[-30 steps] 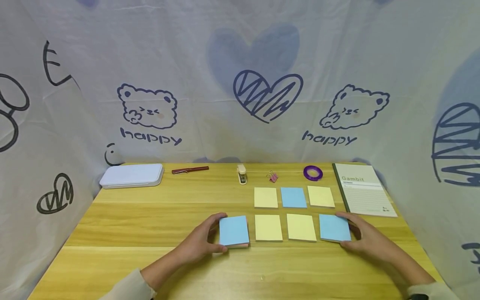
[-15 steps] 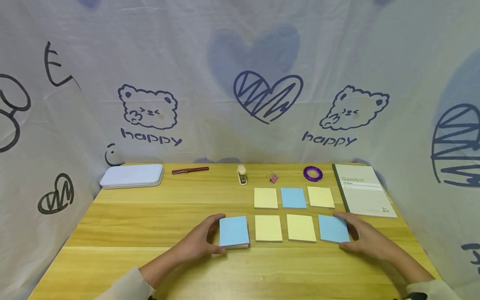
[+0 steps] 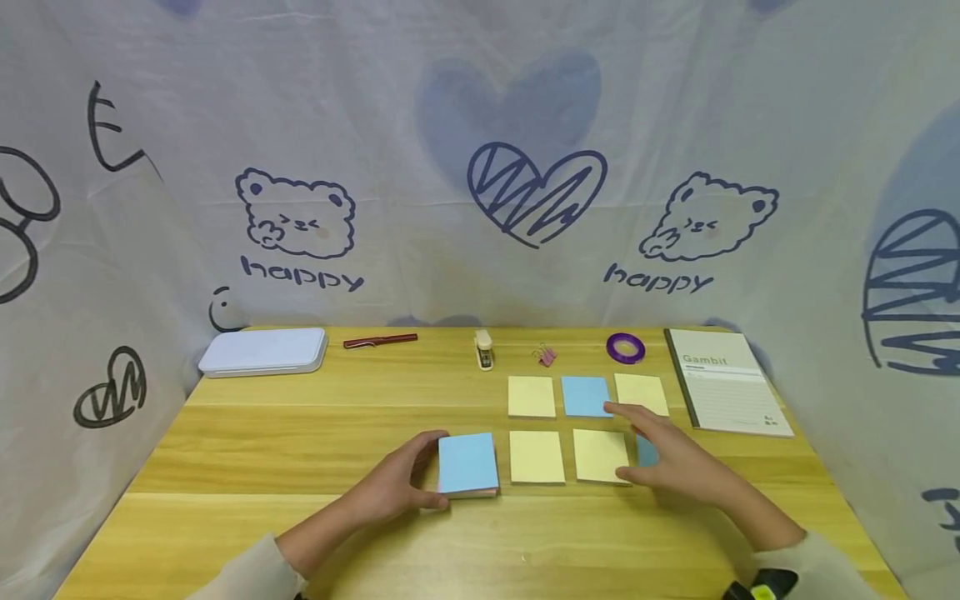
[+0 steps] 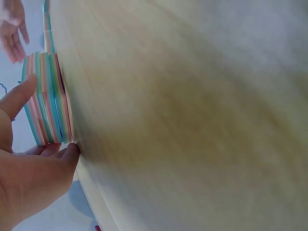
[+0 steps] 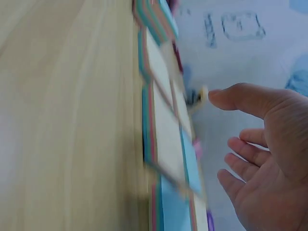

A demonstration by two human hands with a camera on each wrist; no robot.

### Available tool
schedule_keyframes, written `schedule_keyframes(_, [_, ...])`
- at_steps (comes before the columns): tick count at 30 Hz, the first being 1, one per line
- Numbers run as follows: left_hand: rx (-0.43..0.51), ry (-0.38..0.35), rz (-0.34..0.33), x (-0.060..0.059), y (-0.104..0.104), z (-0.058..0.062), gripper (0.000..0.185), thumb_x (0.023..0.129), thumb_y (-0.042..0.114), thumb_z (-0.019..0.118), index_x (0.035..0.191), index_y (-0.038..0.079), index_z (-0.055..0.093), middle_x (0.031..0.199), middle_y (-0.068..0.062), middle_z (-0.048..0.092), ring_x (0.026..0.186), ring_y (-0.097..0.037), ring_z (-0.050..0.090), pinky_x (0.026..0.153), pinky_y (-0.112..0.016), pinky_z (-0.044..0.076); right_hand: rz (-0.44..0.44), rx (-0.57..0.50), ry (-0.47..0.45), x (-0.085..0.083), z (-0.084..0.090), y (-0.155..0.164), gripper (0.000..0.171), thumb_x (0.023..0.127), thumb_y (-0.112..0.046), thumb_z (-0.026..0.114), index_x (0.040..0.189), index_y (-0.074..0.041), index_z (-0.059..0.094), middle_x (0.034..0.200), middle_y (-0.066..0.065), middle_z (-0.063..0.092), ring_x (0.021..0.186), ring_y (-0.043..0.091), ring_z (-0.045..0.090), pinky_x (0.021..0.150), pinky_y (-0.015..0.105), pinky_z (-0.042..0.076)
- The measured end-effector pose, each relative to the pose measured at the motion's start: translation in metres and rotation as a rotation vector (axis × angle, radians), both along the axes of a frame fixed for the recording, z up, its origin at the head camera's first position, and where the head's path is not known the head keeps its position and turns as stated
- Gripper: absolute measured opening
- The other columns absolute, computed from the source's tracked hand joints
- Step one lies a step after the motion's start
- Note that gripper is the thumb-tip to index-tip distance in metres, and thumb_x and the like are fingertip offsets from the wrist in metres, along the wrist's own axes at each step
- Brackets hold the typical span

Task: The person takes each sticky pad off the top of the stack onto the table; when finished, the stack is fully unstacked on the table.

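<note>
My left hand (image 3: 437,467) grips a thick sticky-note pad (image 3: 467,462) with a blue top sheet, thumb on its near edge and fingers on its far edge. In the left wrist view the left hand (image 4: 45,122) holds the same pad (image 4: 45,98), whose multicoloured side shows. My right hand (image 3: 628,443) hovers with straight fingers over the front row and holds nothing. Under it a blue note (image 3: 645,450) is mostly hidden, beside two yellow notes (image 3: 536,456) (image 3: 600,454). Behind lie a yellow note (image 3: 532,395), a blue note (image 3: 585,395) and another yellow note (image 3: 641,392). The right wrist view shows the right hand (image 5: 226,139) spread above the blurred notes (image 5: 168,139).
Along the back edge of the wooden table (image 3: 300,433) lie a white case (image 3: 262,350), a red pen (image 3: 380,340), a small stapler (image 3: 484,347), a pink binder clip (image 3: 545,354) and a purple tape roll (image 3: 626,346). A notebook (image 3: 726,379) lies at the right. Printed cloth encloses the table.
My right hand has let go of the front-right blue note and moved left and slightly back, now covering most of it. The left hand and pad have not moved.
</note>
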State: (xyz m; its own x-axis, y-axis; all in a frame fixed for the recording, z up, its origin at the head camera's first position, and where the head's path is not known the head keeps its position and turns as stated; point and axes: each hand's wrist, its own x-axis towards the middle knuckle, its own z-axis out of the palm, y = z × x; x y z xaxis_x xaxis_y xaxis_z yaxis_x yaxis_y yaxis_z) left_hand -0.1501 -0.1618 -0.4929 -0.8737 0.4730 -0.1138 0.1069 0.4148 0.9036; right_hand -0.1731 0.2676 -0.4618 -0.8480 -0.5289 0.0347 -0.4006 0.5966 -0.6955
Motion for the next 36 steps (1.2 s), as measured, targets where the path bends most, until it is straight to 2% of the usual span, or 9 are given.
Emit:
schedule_keyframes(4, [0.005, -0.008, 0.004, 0.000, 0.000, 0.000, 0.093, 0.082, 0.009, 0.087, 0.156, -0.002, 0.032, 0.160, -0.025, 0.038, 0.151, -0.045, 0.029, 0.123, -0.059, 0.026, 0.045, -0.027, -0.054, -0.005, 0.001, -0.039, 0.087, 0.088, -0.020, 0.084, 0.160, -0.013, 0.035, 0.162, 0.016, 0.037, 0.141, 0.046, 0.044, 0.114, 0.058, 0.041])
schedule_keyframes(8, [0.004, -0.010, 0.013, 0.000, 0.000, 0.000, 0.093, 0.082, 0.010, 0.088, 0.156, -0.001, 0.034, 0.160, -0.026, 0.038, 0.151, -0.045, 0.029, 0.123, -0.059, 0.025, 0.088, -0.020, -0.087, -0.009, -0.002, -0.078, 0.090, 0.089, -0.026, 0.083, 0.162, -0.015, 0.033, 0.165, 0.016, 0.033, 0.140, 0.046, 0.047, 0.113, 0.061, 0.042])
schedule_keyframes(11, [0.002, -0.011, 0.011, 0.000, 0.000, 0.000, 0.093, 0.082, 0.011, 0.088, 0.156, -0.001, 0.034, 0.161, -0.027, 0.036, 0.151, -0.046, 0.028, 0.123, -0.059, 0.024, 0.127, -0.012, -0.100, -0.013, -0.005, -0.104, 0.091, 0.089, -0.030, 0.084, 0.163, -0.015, 0.032, 0.166, 0.012, 0.032, 0.141, 0.042, 0.047, 0.114, 0.059, 0.042])
schedule_keyframes(15, [0.004, -0.012, 0.004, 0.001, 0.000, 0.001, 0.093, 0.082, 0.011, 0.087, 0.156, -0.002, 0.032, 0.162, -0.029, 0.033, 0.152, -0.047, 0.025, 0.123, -0.060, 0.022, 0.174, -0.002, -0.095, -0.016, -0.010, -0.133, 0.097, 0.086, -0.037, 0.086, 0.163, -0.016, 0.031, 0.167, 0.006, 0.031, 0.149, 0.034, 0.038, 0.119, 0.054, 0.037])
schedule_keyframes(18, [0.005, -0.009, 0.004, 0.002, 0.000, 0.002, 0.093, 0.083, 0.010, 0.087, 0.156, -0.003, 0.032, 0.161, -0.029, 0.033, 0.152, -0.048, 0.024, 0.123, -0.061, 0.021, 0.200, 0.011, -0.069, -0.017, -0.012, -0.149, 0.101, 0.083, -0.041, 0.087, 0.163, -0.014, 0.032, 0.167, 0.006, 0.032, 0.153, 0.029, 0.032, 0.123, 0.051, 0.032])
schedule_keyframes(26, [0.001, 0.003, -0.004, 0.001, 0.002, 0.002, 0.091, 0.083, 0.010, 0.087, 0.155, -0.003, 0.033, 0.161, -0.029, 0.035, 0.152, -0.047, 0.026, 0.123, -0.058, 0.022, 0.219, 0.031, -0.053, -0.013, -0.018, -0.168, 0.084, 0.085, -0.032, 0.087, 0.155, -0.010, 0.045, 0.155, 0.007, 0.049, 0.139, 0.024, 0.049, 0.115, 0.045, 0.043])
schedule_keyframes(36, [0.000, -0.003, 0.000, 0.000, 0.001, 0.001, 0.092, 0.082, 0.010, 0.087, 0.155, -0.003, 0.032, 0.161, -0.029, 0.034, 0.152, -0.046, 0.026, 0.123, -0.058, 0.023, 0.249, 0.064, -0.005, -0.012, -0.020, -0.166, 0.082, 0.088, -0.032, 0.085, 0.155, -0.010, 0.044, 0.156, 0.007, 0.047, 0.140, 0.024, 0.048, 0.116, 0.044, 0.044])
